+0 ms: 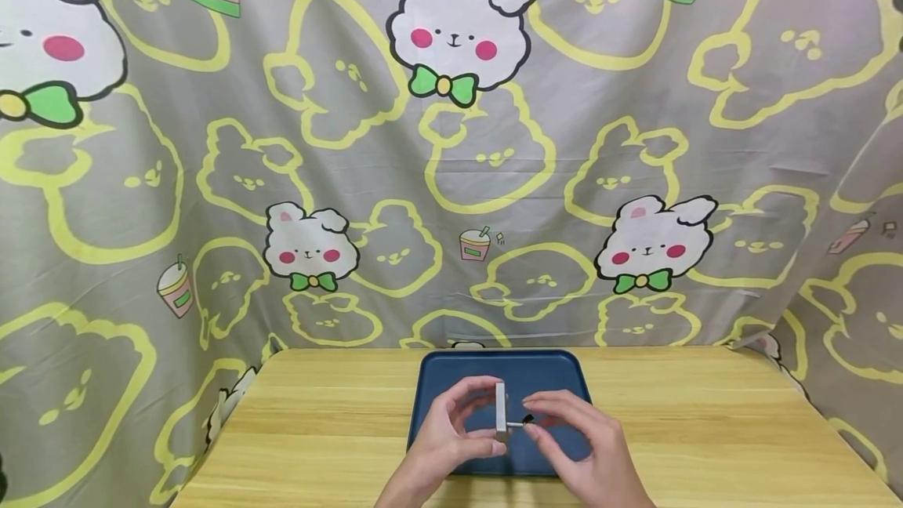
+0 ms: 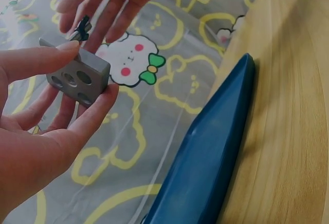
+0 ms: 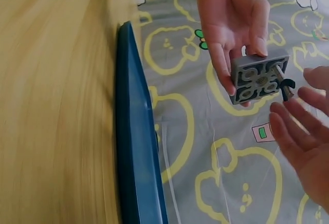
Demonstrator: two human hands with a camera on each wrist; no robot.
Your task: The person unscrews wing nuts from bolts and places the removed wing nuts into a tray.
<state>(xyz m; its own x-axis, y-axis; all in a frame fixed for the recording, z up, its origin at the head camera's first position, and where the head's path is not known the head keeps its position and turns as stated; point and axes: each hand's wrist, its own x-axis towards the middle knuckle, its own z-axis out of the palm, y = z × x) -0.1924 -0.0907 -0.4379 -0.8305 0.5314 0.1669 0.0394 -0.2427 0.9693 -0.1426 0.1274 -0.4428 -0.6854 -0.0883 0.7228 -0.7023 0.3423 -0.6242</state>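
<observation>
Grey metal block [image 1: 501, 408], gripped by my left hand [image 1: 446, 436] above the blue tray [image 1: 543, 369], already has its bolt [image 1: 514, 424] sticking out, black wing nut [image 1: 528, 419] on but seemingly not yet run down, my right hand's [image 1: 591, 433] fingers loosely parted beside it.

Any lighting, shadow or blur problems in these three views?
Head view: bright, fairly even light, the grey rectangular block seen edge-on; left wrist view: dimmer, with a soft shadow on the pale yellow wooden table, the block's round holes distinct; right wrist view: also dim, the table's grain smeared, the small black-handled silver screw lacking fine detail.
</observation>
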